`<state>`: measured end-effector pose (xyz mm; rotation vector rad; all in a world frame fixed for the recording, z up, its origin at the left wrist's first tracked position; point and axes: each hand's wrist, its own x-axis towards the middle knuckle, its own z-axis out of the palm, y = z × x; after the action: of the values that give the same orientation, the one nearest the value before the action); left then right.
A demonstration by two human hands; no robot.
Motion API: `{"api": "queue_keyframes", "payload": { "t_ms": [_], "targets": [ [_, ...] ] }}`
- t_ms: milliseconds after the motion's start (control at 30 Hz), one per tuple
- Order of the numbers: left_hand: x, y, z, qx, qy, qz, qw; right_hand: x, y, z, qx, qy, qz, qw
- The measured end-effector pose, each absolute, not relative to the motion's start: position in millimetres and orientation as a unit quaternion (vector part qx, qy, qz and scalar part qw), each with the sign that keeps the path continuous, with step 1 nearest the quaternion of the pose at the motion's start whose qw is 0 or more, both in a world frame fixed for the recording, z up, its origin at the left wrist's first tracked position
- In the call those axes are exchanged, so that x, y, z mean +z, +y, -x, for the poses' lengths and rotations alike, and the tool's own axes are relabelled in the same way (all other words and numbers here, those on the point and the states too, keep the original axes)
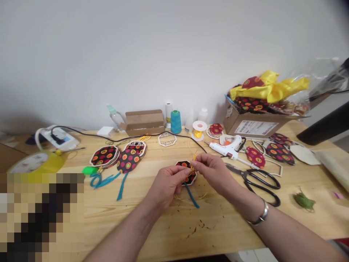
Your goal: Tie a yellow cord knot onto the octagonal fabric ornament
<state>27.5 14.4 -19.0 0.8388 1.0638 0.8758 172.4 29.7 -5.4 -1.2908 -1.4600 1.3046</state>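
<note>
My left hand [171, 182] and my right hand [211, 169] meet over the middle of the table, fingertips pinched on a thin yellow cord [194, 160]. Beneath the fingers lies an octagonal ornament [192, 179] with dark flowered fabric and a pale rim, partly hidden by the left hand. From its near side a teal ribbon [192, 195] trails toward me. Loose ends of the cord reach the tabletop by the left hand. Whether the cord is knotted is too small to tell. A spool of yellow cord [199, 130] stands behind the hands.
Large black-handled scissors [263, 182] and a white glue gun [227, 147] lie to the right. Stacked fabric ornaments [105, 156] with teal ribbons sit left. Behind are a teal thread cone [176, 122] and a cardboard box [256, 123] of fabric. Green cord [304, 200] lies far right.
</note>
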Motion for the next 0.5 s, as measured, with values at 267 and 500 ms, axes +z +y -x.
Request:
{"api": "queue_keyframes", "payload": {
  "t_ms": [267, 500],
  "targets": [
    [-20.5, 14.1, -26.9, 0.393, 0.484, -0.386, 0.68, -4.4, 29.8, -173.2, 0.512, -0.589, 0.498, 0.379],
    [-21.9, 15.6, -25.4, 0.41, 0.486, -0.375, 0.675, -5.5, 31.2, -176.3, 0.554, -0.587, 0.475, 0.35]
  ]
}}
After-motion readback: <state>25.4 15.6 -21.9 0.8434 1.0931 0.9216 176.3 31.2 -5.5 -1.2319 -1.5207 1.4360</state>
